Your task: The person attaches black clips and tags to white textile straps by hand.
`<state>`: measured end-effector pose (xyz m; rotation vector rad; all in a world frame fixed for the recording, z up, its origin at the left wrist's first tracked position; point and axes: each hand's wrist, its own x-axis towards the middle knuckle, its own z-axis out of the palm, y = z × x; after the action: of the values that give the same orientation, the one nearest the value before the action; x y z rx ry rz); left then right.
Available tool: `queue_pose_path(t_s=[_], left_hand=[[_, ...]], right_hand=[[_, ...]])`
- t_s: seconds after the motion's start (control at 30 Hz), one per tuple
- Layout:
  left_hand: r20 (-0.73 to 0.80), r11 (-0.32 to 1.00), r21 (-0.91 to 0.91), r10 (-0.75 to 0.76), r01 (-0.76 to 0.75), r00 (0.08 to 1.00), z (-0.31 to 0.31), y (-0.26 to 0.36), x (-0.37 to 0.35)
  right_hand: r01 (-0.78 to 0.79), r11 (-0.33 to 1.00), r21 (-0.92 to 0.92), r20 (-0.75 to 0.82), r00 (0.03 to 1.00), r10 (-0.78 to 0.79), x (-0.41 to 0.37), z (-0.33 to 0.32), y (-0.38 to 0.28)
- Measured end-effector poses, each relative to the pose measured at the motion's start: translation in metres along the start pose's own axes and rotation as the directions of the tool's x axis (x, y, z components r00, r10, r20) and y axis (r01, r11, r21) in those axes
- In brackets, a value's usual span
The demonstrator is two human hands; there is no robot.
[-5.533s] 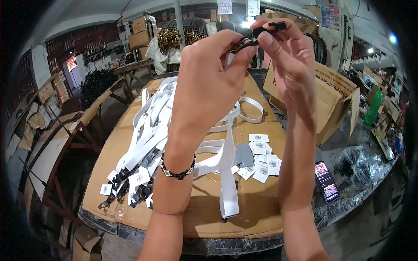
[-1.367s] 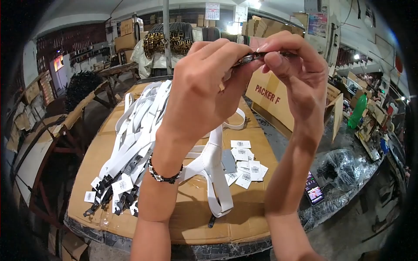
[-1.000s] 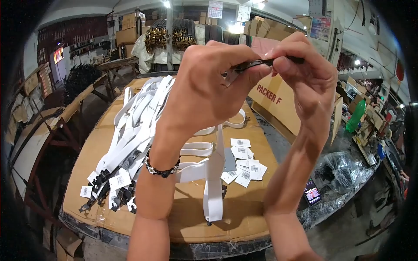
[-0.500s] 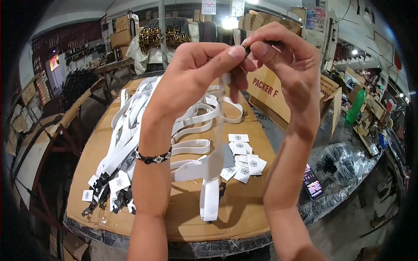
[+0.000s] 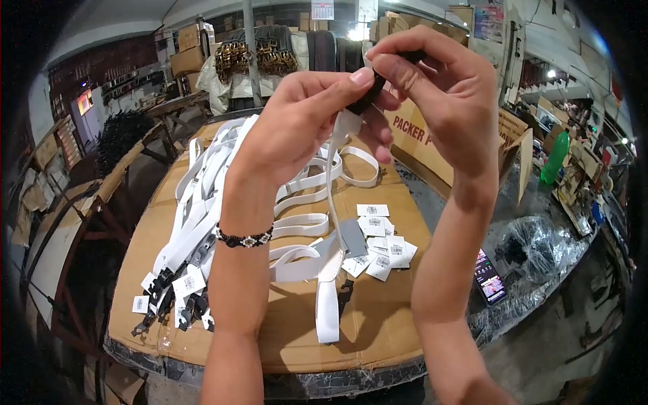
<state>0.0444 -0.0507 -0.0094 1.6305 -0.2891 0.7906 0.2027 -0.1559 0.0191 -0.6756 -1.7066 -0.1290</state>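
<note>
Currently, both hands (image 5: 381, 88) pinched on black piece (image 5: 364, 96), top center; white strap (image 5: 332, 169) hanging below toward desk (image 5: 385, 324).

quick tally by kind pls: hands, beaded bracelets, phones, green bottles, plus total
Hands: 2 (left hand, right hand)
Beaded bracelet: 1
Phone: 1
Green bottle: 1
Total: 5

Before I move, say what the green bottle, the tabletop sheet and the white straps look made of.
Green bottle: probably plastic, glossy, with bright highlights. Tabletop sheet: brown cardboard, matte, with fold lines. White straps: smooth elastic or woven webbing, perhaps; flat bands bending into soft loops.
</note>
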Motion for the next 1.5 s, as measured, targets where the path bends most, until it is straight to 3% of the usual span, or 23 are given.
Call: queue_pose_path(t_s=[0.1,0.2,0.3,0.37,0.43,0.63,0.7,0.8,0.87,0.9,1.0,1.1,1.2,1.27,1.5], left_hand=[[-0.065,0.995,-0.089,-0.054,0.048,0.996,-0.003,-0.004,0.002],[-0.023,0.981,-0.196,-0.008,0.003,1.000,0.001,-0.003,0.003],[0.050,1.000,-0.029,0.007,-0.006,0.999,-0.008,-0.004,0.002],[0.062,0.998,-0.062,0.029,-0.025,0.998,-0.010,-0.004,0.001],[0.057,0.996,-0.082,0.038,-0.034,0.998,-0.009,-0.007,0.001],[0.045,0.994,-0.085,0.070,-0.066,0.997,-0.010,-0.015,0.006],[0.006,0.995,-0.051,0.091,-0.090,0.996,-0.003,-0.010,0.004],[-0.037,0.970,0.180,0.172,-0.163,0.984,-0.002,-0.004,0.007],[-0.126,0.901,0.401,0.233,-0.165,0.964,0.008,0.003,0.002],[-0.163,0.850,0.504,0.270,-0.155,0.949,0.014,0.006,0.000],[-0.072,0.509,0.837,0.468,-0.202,0.881,0.023,0.014,-0.005],[0.037,0.453,0.836,0.517,-0.310,0.855,0.019,0.013,-0.003],[0.045,0.385,0.879,0.521,-0.281,0.852,0.026,0.010,-0.002],[0.038,0.361,0.885,0.574,-0.294,0.818,0.026,0.006,0.001],[0.141,0.155,0.910,0.756,-0.384,0.639,0.031,-0.002,0.007]], right_hand=[[0.023,1.000,-0.001,-0.042,0.999,-0.023,-0.001,-0.002,-0.004],[0.076,0.995,-0.071,-0.101,0.991,-0.083,0.001,-0.001,-0.006],[0.028,0.995,-0.098,-0.094,0.995,-0.038,0.000,-0.008,-0.011],[-0.066,0.998,-0.023,-0.090,0.994,0.063,0.000,-0.010,-0.022],[-0.008,0.999,0.051,-0.118,0.993,0.014,0.000,-0.007,-0.015],[-0.072,0.980,0.185,-0.149,0.984,0.100,0.000,0.001,-0.032],[-0.089,0.986,0.138,-0.141,0.984,0.109,0.000,0.001,-0.029],[-0.159,0.986,-0.058,-0.058,0.986,0.156,-0.002,-0.009,-0.009],[-0.184,0.978,-0.100,-0.018,0.983,0.183,-0.002,-0.013,-0.005],[-0.171,0.985,-0.018,-0.028,0.985,0.171,-0.003,-0.012,-0.005],[-0.127,0.979,0.161,-0.019,0.991,0.131,-0.004,-0.011,-0.002],[-0.112,0.972,0.207,0.040,0.994,0.106,-0.002,-0.022,0.008],[-0.111,0.959,0.262,0.010,0.994,0.112,-0.003,-0.025,0.007],[-0.045,0.942,0.331,-0.054,0.996,0.067,-0.002,-0.024,0.012],[-0.034,0.930,0.365,-0.026,0.999,0.047,-0.004,-0.027,0.014]])
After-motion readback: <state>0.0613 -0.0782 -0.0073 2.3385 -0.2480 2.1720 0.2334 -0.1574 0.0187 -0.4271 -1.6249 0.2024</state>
